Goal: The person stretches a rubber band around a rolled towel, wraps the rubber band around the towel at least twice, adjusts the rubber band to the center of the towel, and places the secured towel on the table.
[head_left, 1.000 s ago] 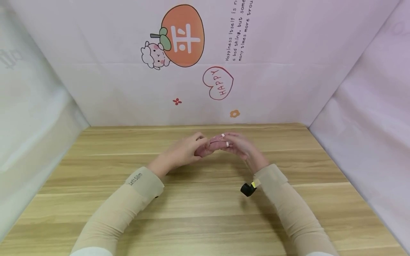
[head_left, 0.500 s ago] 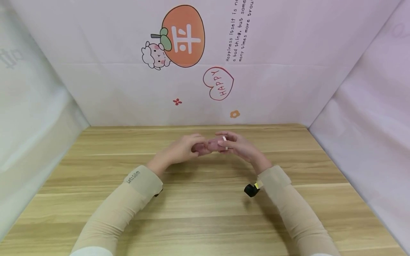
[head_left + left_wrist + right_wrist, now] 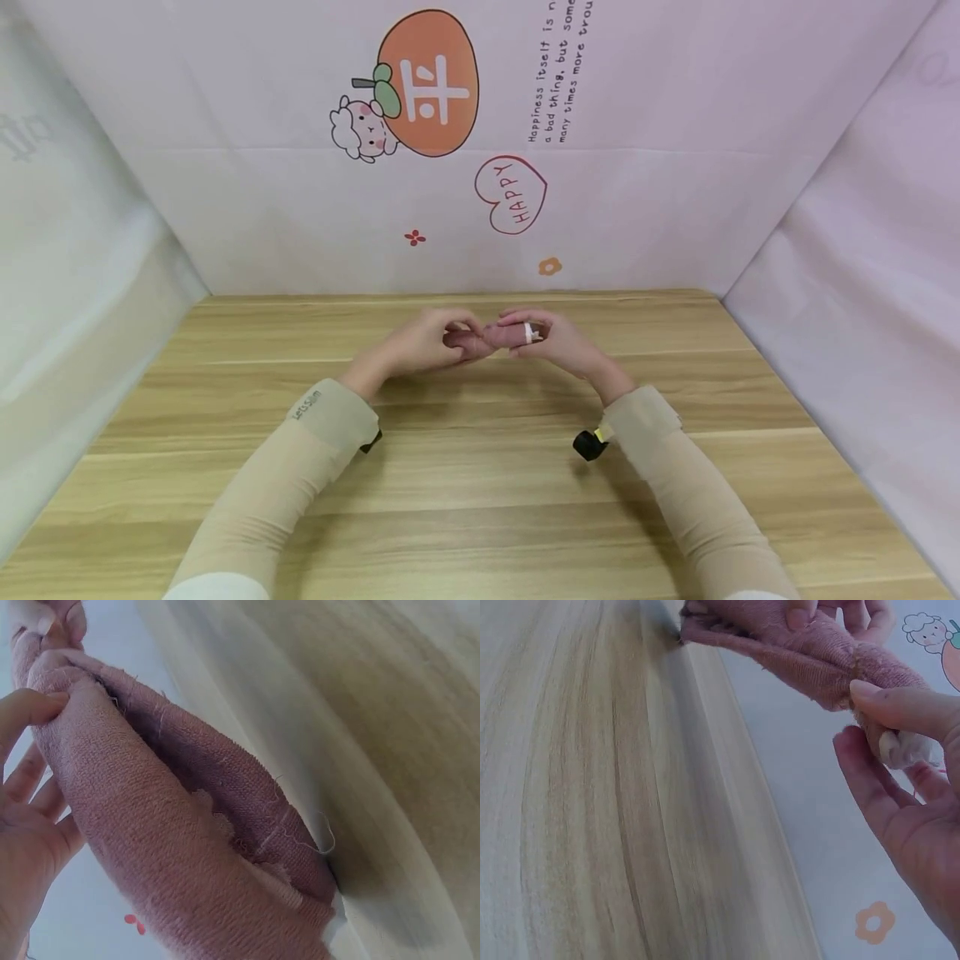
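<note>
A pink terry towel (image 3: 507, 336), rolled lengthwise, spans between both hands above the far part of the table. My left hand (image 3: 420, 340) grips its left part, with the thumb on top in the left wrist view, where the roll (image 3: 135, 802) gapes along a frayed edge with loose threads. Thumb and fingers of my right hand (image 3: 566, 343) hold the right part of the towel. In the right wrist view the towel (image 3: 802, 645) narrows at a brownish band (image 3: 857, 664), and a white end (image 3: 907, 748) pokes out between thumb and fingers.
A wood-grain table (image 3: 480, 500) lies beneath the arms. Behind it rises a white printed cloth wall (image 3: 300, 225), with more white cloth at both sides. Small black wrist cameras (image 3: 589, 445) hang under the sleeves.
The right fingers have shifted along the towel, baring its white right end. My left hand has moved slightly left and up, and more of the towel shows between its fingers.
</note>
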### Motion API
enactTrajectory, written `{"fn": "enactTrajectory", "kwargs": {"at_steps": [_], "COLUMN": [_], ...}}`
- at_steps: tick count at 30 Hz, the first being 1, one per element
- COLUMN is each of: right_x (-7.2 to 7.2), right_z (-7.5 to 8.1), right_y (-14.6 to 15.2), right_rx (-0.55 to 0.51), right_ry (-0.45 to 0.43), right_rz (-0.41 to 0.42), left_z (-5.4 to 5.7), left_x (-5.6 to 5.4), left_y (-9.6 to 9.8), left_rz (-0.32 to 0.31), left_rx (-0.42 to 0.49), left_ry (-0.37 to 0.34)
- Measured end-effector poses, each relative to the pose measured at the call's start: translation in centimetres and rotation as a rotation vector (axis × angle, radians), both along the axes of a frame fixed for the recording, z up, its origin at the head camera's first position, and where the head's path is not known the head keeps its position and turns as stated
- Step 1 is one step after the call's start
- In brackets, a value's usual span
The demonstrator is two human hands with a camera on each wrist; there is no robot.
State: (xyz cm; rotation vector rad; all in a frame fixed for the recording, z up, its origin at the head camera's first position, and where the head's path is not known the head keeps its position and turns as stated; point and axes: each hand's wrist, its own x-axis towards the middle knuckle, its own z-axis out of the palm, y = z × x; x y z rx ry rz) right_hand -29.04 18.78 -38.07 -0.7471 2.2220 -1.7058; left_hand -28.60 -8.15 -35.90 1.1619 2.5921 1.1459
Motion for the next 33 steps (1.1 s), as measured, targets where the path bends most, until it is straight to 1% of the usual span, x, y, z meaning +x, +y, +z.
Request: {"fn": "enactTrajectory", "kwargs": {"at_steps": [5, 8, 12, 15, 18, 19, 20, 23, 24, 25, 26, 28, 31, 33], "right_x": [0.0, 0.1, 0.3, 0.4, 0.5, 0.5, 0.5, 0.6, 0.6, 0.6, 0.6, 0.6, 0.5, 0.5], "right_z": [0.0, 0.1, 0.0, -0.1, -0.1, -0.2, -0.2, -0.3, -0.3, -0.3, -0.4, -0.4, -0.4, -0.3], "right_y": [-0.1, -0.2, -0.5, -0.7, -0.8, -0.8, -0.8, -0.7, -0.7, -0.6, -0.6, -0.6, -0.6, -0.6], "right_rx": [0.048, 0.038, -0.003, -0.031, -0.034, -0.034, -0.035, -0.038, -0.039, -0.038, -0.035, -0.013, 0.018, 0.037], "right_ry": [0.097, 0.141, 0.183, 0.193, 0.197, 0.197, 0.197, 0.196, 0.195, 0.194, 0.197, 0.198, 0.191, 0.180], "right_rz": [0.011, 0.015, -0.023, -0.061, -0.093, -0.101, -0.110, -0.134, -0.142, -0.153, -0.163, -0.184, -0.216, -0.229], "left_z": [0.4, 0.6, 0.7, 0.7, 0.7, 0.7, 0.7, 0.7, 0.6, 0.6, 0.6, 0.5, 0.4, 0.3], "left_x": [-0.3, -0.3, -0.3, -0.3, -0.3, -0.2, -0.1, 0.2, 0.3, 0.3, 0.4, 0.3, 0.2, 0.2], "left_y": [-0.3, -0.4, -0.4, -0.4, -0.3, -0.3, -0.2, -0.1, 0.0, 0.1, 0.2, 0.6, 1.2, 1.5], "left_rz": [0.012, 0.009, 0.015, 0.021, 0.028, 0.033, 0.045, 0.083, 0.092, 0.097, 0.098, 0.079, 0.055, 0.050], "left_rx": [0.025, 0.054, 0.091, 0.103, 0.105, 0.105, 0.103, 0.067, 0.049, 0.029, 0.007, -0.019, -0.018, -0.002], "left_ry": [-0.095, -0.147, -0.217, -0.236, -0.236, -0.248, -0.267, -0.273, -0.253, -0.218, -0.159, -0.002, 0.244, 0.372]}}
